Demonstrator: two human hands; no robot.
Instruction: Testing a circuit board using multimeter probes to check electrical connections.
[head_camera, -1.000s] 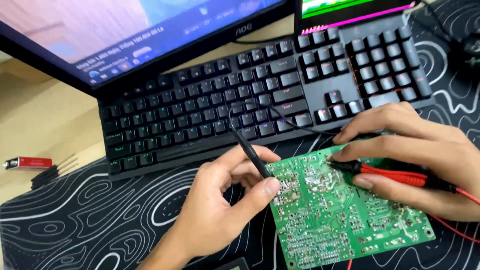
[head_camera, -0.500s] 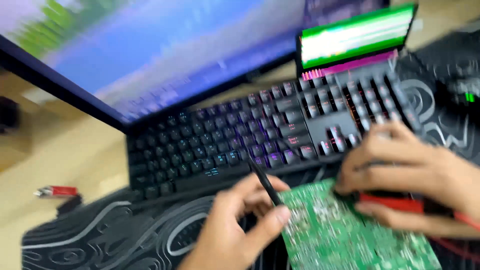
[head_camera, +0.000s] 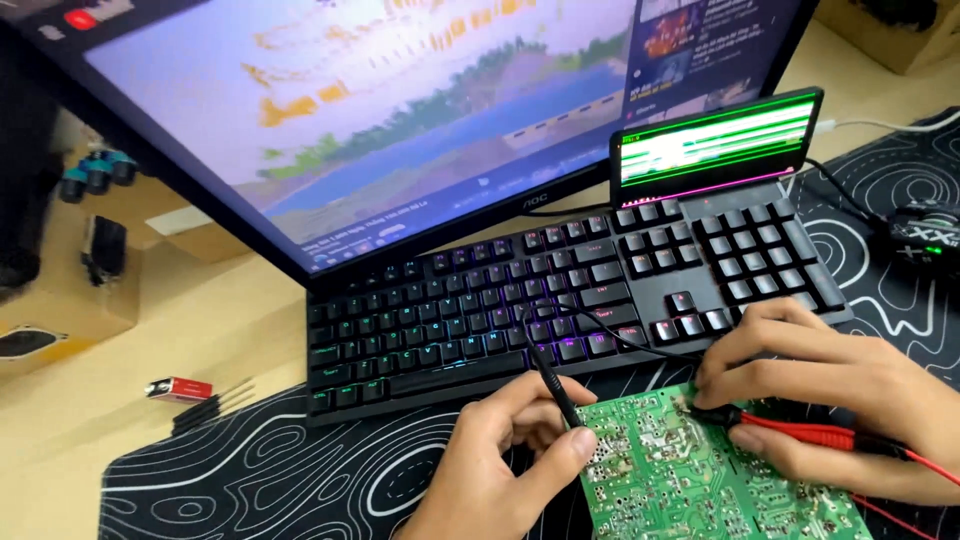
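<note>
A green circuit board (head_camera: 690, 480) lies solder-side up on a black patterned desk mat (head_camera: 280, 480). My left hand (head_camera: 500, 450) pinches a thin black test probe (head_camera: 552, 385), its tip resting on the board's left edge. My right hand (head_camera: 850, 395) holds a red test probe (head_camera: 800, 432) flat over the board's upper right part, tip pointing left onto the solder joints. Thin black and red leads run off from the probes.
A black backlit keyboard (head_camera: 560, 290) sits just behind the board, with a large monitor (head_camera: 400, 120) above it. A small tilted screen (head_camera: 715, 145) stands behind the keyboard's right end. A red battery (head_camera: 178, 388) and small dark tools (head_camera: 215, 405) lie at left, a black mouse (head_camera: 925, 238) at right.
The view has tilted upward, showing more of the monitor and the small screen. Both hands stay on the board with their probes in much the same spots.
</note>
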